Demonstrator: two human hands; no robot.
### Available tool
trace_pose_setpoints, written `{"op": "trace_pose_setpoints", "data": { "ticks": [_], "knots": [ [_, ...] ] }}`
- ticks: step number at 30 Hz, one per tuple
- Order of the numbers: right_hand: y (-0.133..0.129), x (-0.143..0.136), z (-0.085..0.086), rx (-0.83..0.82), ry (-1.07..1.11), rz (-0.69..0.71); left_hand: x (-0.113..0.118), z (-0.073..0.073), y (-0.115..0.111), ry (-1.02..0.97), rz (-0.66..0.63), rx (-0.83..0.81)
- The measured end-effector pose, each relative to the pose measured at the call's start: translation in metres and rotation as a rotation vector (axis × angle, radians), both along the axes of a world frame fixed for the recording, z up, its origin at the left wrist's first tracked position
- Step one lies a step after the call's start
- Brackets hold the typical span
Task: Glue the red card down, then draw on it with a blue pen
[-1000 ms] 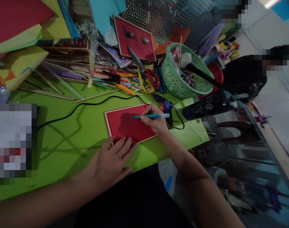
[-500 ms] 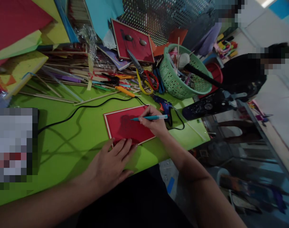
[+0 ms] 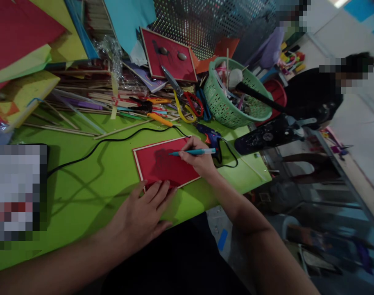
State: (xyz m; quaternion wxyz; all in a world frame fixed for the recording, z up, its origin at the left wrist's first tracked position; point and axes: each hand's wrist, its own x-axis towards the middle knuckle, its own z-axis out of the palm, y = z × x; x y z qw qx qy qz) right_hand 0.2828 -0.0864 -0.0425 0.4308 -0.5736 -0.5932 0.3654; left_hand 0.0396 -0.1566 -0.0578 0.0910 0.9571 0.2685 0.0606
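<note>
A red board (image 3: 180, 172) edged with thin pale sticks lies flat on the green table (image 3: 82, 180). My left hand (image 3: 151, 205) rests with spread fingers on its near left edge. Between the fingers of my right hand (image 3: 200, 157) is a teal pen (image 3: 191, 152), held over the board with its tip pointing left. Dark marks or shadow show on the red surface by the tip; I cannot tell which. Just beyond my right hand lies a dark blue glue gun (image 3: 214, 137).
Scissors (image 3: 177, 88) with red and yellow handles lie behind the board, near a green basket (image 3: 223, 108) of supplies. A second red board (image 3: 173, 59) bears two stones. Bundled sticks (image 3: 107, 98) and a black cord (image 3: 113, 140) stretch leftward. A person (image 3: 312, 90) is at right.
The whole view has shifted slightly. Both hands keep nearly the same place on the board, and the pen stays in my right hand.
</note>
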Motion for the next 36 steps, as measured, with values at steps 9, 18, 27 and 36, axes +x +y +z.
{"op": "trace_pose_setpoints", "data": {
  "ticks": [9,18,27,36],
  "knots": [
    [-0.0018,0.0054,0.0021,0.033,0.001,-0.077,0.0008,0.0052,0.003,-0.035,-0.008,0.038],
    [-0.0047,0.0061,-0.0005,-0.015,0.039,0.022,-0.0002,0.0043,0.0022,-0.046,-0.008,0.036],
    [-0.0051,0.0049,-0.0008,-0.025,0.029,0.046,0.0003,0.0033,0.0018,-0.013,-0.001,0.019],
    [-0.0041,0.0023,0.0008,0.003,0.024,0.014,-0.0001,0.0017,0.0021,-0.033,-0.006,0.018]
  ]
}}
